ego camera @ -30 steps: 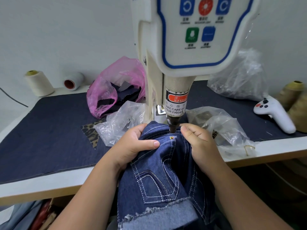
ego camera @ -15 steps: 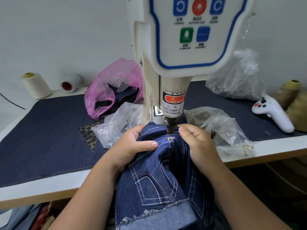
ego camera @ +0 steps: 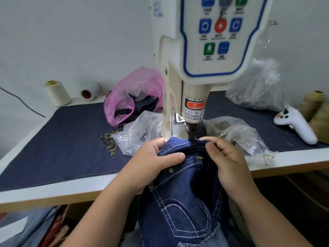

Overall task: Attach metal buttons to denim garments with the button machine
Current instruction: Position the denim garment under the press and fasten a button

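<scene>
A dark blue denim garment (ego camera: 179,198) with white stitching hangs over the table's front edge, its top edge tucked under the punch (ego camera: 192,131) of the cream button machine (ego camera: 211,50). My left hand (ego camera: 156,161) grips the fabric on the left, thumb laid across it. My right hand (ego camera: 226,161) pinches the fabric's top edge just right of the punch. Small metal rivets show on the denim: one (ego camera: 197,158) between my hands, another (ego camera: 171,170) below my left thumb, and a third (ego camera: 151,186) lower at the pocket corner.
A denim mat (ego camera: 62,143) covers the table. Behind my hands lie clear plastic bags (ego camera: 138,132) (ego camera: 238,132) and a pink bag (ego camera: 131,97). Thread cones (ego camera: 56,93) stand at back left and right. A white controller (ego camera: 297,124) lies at the right.
The garment has been pulled toward me, so the rivet that sat under the punch now lies lower between my hands. A new part of the top edge sits under the punch. The camera view tilted up.
</scene>
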Motion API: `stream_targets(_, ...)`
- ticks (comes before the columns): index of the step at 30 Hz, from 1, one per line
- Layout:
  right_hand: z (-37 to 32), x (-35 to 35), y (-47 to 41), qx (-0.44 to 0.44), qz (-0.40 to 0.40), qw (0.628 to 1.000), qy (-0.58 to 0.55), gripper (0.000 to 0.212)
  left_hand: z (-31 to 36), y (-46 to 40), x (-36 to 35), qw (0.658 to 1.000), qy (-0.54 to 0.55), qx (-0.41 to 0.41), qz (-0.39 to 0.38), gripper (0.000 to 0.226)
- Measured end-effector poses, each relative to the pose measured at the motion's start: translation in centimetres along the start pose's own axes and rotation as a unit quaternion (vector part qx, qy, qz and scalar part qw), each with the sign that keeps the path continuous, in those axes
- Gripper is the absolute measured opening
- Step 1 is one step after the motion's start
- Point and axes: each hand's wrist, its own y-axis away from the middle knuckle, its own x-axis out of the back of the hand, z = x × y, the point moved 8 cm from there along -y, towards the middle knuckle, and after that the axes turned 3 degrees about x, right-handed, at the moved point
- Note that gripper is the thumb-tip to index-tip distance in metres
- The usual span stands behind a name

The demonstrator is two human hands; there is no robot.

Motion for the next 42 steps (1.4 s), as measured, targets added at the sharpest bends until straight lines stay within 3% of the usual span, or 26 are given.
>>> stream_targets(4, -1.6, 0.2, 2.3, 0.008, 0.014, 0.999, -0.029, 0.019, 0.8, 1.8, -0.3, 0.998, -0.051, -0.008, 0.025, 0.033)
stream_targets(6, -2.4, 0.0, 3.6, 0.009, 0.009, 0.999, -0.046, 0.02, 1.4, 3.0, 0.0, 0.99, -0.116, -0.029, 0.081, 0.035)
stream_targets(8, -3.6, -0.3, 4.6, 0.02, 0.004, 0.998, -0.062, 0.023, 2.2, 4.8, 0.4, 0.96, -0.204, -0.071, 0.179, 0.036)
stream_targets(11, -6.0, -0.9, 5.3, 0.053, -0.002, 0.996, -0.074, 0.022, 4.9, 9.4, -0.5, 0.879, -0.285, -0.22, 0.312, 0.034)
stream_targets(13, -7.4, -1.4, 5.6, 0.074, -0.009, 0.995, -0.074, 0.023, 6.1, 11.8, -2.1, 0.858, -0.299, -0.296, 0.294, 0.023)
stream_targets(16, -9.1, -2.1, 6.0, 0.098, -0.013, 0.994, -0.041, 0.021, 6.1, 12.4, -4.2, 0.898, -0.306, -0.263, 0.174, 0.023)
stream_targets(19, -9.7, -3.0, 6.4, 0.093, -0.032, 0.995, -0.016, 0.027, 5.4, 12.1, -3.9, 0.938, -0.263, -0.186, 0.128, 0.034)
stream_targets(25, -9.8, -4.0, 6.8, 0.086, -0.05, 0.995, 0.015, 0.033, 5.2, 12.2, -2.7, 0.972, -0.176, -0.137, 0.073, 0.027)
stream_targets(28, -9.5, -4.1, 6.5, 0.059, -0.079, 0.995, -0.009, 0.038, 5.6, 13.1, -2.8, 0.993, -0.021, -0.115, 0.01, 0.027)
stream_targets(30, -8.8, -4.2, 6.4, 0.01, -0.142, 0.988, -0.051, 0.05, 6.5, 12.7, -2.3, 0.991, 0.104, -0.089, -0.01, 0.026)
stream_targets(33, -7.4, -4.3, 7.2, -0.083, -0.257, 0.962, -0.041, 0.063, 7.3, 12.2, 0.3, 0.99, 0.099, -0.098, 0.016, 0.028)
stream_targets(34, -6.8, -4.4, 7.8, -0.11, -0.299, 0.948, -0.022, 0.063, 7.4, 11.9, 1.4, 0.983, 0.143, -0.115, 0.023, 0.028)
stream_targets(36, -6.0, -4.9, 9.1, -0.133, -0.356, 0.925, -0.001, 0.051, 7.5, 11.1, 1.5, 0.948, 0.303, -0.091, 0.007, 0.057)
stream_targets(38, -6.0, -5.1, 9.5, -0.121, -0.348, 0.93, -0.003, 0.03, 7.1, 11.7, 0.3, 0.914, 0.393, -0.084, -0.052, 0.059)
stream_targets(40, -6.0, -4.9, 9.3, -0.098, -0.302, 0.948, -0.001, 0.025, 7.1, 11.4, -0.7, 0.888, 0.438, -0.094, -0.101, 0.038)
stream_targets(42, -6.4, -4.3, 8.7, -0.083, -0.242, 0.966, -0.034, 0.028, 5.8, 10.3, 1.0, 0.913, 0.401, -0.078, 0.007, 0.026)
